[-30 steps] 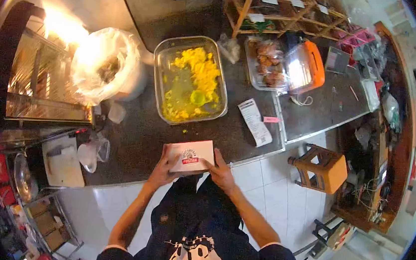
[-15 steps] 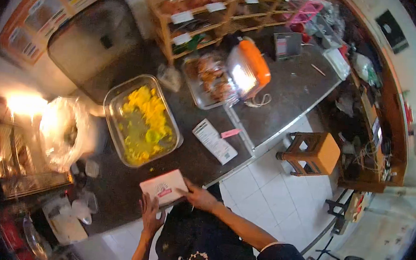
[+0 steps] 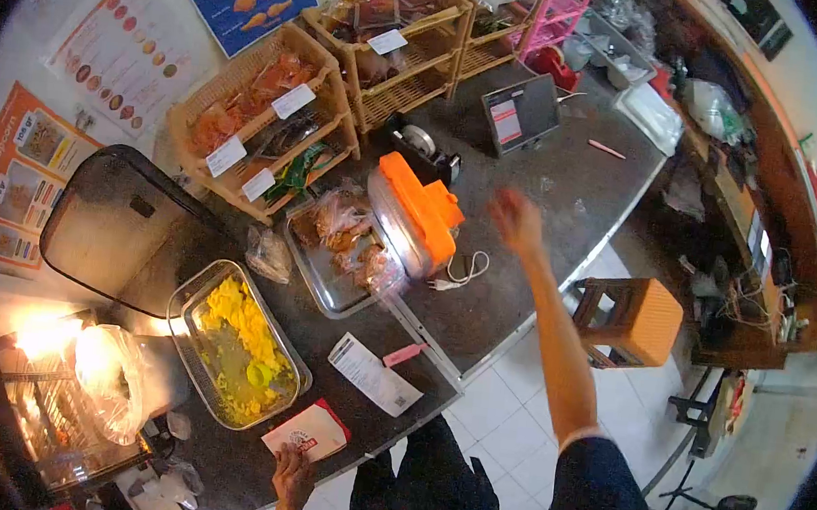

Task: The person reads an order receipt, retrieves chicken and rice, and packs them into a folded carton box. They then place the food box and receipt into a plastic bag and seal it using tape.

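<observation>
My left hand grips the near edge of a small white cardboard food box with red print, at the counter's front edge. My right hand is stretched out over the dark counter, holding nothing that I can see; motion smears its fingers. Left of it stands an orange and silver device, beside a white cord. A long printed receipt and a pink marker lie just beyond the box. Behind the box is a clear tray with yellow food.
Another tray holds bagged brown food. Wicker racks and a tablet stand along the back. A lit warming cabinet is at left. An orange stool stands on the tiled floor at right.
My right hand has left the box and reached forward and right over the counter. My left hand stays at the box. The view has shifted, showing more of the back wall.
</observation>
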{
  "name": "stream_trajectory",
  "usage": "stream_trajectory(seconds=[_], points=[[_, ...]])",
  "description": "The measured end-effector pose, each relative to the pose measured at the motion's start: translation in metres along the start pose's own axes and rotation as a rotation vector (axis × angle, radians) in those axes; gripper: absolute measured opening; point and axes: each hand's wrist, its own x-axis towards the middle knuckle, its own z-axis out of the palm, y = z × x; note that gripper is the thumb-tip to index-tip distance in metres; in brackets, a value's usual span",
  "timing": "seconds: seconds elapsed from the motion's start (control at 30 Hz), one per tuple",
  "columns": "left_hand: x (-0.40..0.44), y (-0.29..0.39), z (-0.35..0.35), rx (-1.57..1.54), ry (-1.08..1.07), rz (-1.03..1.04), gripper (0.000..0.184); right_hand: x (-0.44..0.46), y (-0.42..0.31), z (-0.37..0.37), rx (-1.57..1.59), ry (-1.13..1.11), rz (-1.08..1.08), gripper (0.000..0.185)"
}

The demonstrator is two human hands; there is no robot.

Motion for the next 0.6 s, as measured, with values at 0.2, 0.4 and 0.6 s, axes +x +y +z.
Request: stream_trajectory(seconds=[0.2,0.4,0.6], points=[[0.023,0.008,-0.016,-0.019,-0.142,-0.066,0.034,0.165,-0.009,0.089,-0.039,-0.337,0.042,0.072],[0.032,0.017,-0.026,-0.001,-0.218,-0.117,0.038,0.191,0.009,0.121,0.181,-0.685,0.108,0.028],[0.025,0.015,-0.018,0.066,-0.252,-0.119,0.039,0.123,0.001,0.071,0.741,-0.055,0.17,0.036]])
